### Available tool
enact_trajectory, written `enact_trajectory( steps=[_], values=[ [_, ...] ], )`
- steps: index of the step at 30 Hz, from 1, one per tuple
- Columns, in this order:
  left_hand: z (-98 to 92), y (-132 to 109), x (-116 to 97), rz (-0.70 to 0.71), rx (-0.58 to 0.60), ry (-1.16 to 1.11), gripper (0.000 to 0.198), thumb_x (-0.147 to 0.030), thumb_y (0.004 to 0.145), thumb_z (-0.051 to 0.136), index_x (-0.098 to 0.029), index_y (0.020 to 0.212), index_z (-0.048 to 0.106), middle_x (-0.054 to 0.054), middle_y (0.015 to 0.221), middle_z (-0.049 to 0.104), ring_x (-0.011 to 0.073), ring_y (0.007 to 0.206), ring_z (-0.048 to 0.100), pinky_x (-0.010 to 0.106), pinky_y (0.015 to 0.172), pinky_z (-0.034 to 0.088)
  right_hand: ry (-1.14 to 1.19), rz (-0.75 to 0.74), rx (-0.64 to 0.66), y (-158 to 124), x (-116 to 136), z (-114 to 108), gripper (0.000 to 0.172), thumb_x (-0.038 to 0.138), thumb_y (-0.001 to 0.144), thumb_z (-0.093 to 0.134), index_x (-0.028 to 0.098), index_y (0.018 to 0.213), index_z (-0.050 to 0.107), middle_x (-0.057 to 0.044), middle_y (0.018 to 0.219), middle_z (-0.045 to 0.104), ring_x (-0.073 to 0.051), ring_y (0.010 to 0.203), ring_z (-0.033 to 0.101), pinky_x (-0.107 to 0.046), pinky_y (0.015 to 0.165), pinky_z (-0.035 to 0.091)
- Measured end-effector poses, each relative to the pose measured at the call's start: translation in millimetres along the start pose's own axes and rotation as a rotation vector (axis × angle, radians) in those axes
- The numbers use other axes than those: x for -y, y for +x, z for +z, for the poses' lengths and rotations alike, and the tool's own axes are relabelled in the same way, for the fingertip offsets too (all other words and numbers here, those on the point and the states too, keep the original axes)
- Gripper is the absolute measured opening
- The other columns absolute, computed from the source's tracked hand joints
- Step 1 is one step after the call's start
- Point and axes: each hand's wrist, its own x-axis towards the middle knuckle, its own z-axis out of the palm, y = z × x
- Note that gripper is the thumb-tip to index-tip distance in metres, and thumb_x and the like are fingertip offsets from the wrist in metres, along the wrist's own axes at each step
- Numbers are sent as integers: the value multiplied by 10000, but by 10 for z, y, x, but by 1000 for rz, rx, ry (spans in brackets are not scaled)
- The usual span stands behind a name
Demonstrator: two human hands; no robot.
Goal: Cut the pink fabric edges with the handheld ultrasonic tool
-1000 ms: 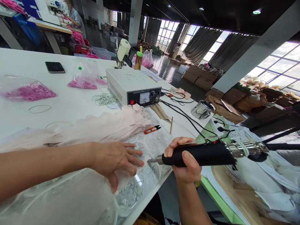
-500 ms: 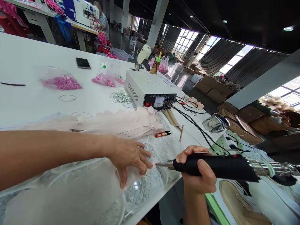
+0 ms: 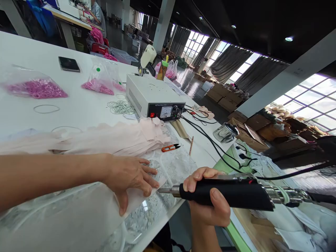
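Pale fabric [image 3: 65, 217] lies over a clear, speckled plastic sheet [image 3: 144, 218] at the table's near edge. My left hand [image 3: 132, 180] presses flat on the fabric with its fingers spread. Wrapped round a black handheld tool [image 3: 233, 194] is my right hand [image 3: 207, 196]. The tool's metal tip touches or nearly touches the fabric's narrow end, just right of my left fingertips. Behind my left hand lies a pile of pale pink fabric pieces [image 3: 126, 138]. Orange thread snips [image 3: 170, 148] rest beside the pile.
A white control box [image 3: 154, 94] with black cables stands behind the pile. Bags of pink pieces [image 3: 39, 87], a phone [image 3: 68, 64] and a glass jar [image 3: 225, 132] are on the table [image 3: 21, 119]. A person [image 3: 98, 17] sits at a far sewing station.
The whole view has shifted, so the table items appear further left. The tool's tip now sits at the fabric's edge slightly nearer me, and its rear end and cable have swung a little.
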Motion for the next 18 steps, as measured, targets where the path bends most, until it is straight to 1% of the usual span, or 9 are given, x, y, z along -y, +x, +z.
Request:
enact_trajectory(
  steps=[6,9,13,18],
  values=[
    [21,-3,13,0,-31,-5,441,-420,600,950,-338,967,720,-3,1366,645,340,1362,498,458,1200,243,-41,2,39,-48,-48,10,170,383,796,590,243,892,600,4,778,522,-119,469,521,-290,421,468],
    [13,1,3,-2,-22,5,441,-421,608,946,-339,975,715,-6,1376,637,333,1370,490,443,1202,242,-42,-3,38,-43,-56,24,169,379,798,593,243,898,606,7,774,517,-118,467,521,-285,416,462],
    [0,4,-10,2,-4,28,424,-450,623,934,-328,959,707,-1,1382,633,344,1372,485,452,1193,249,-36,-9,49,-47,-57,37,165,377,806,595,245,904,604,8,773,523,-116,470,522,-288,425,472],
    [18,6,3,22,-8,69,452,-397,590,958,-324,956,705,4,1380,635,344,1362,497,453,1188,274,-21,12,88,-57,-61,20,117,345,828,607,244,887,616,8,780,551,-120,498,560,-295,463,509]
  ],
)
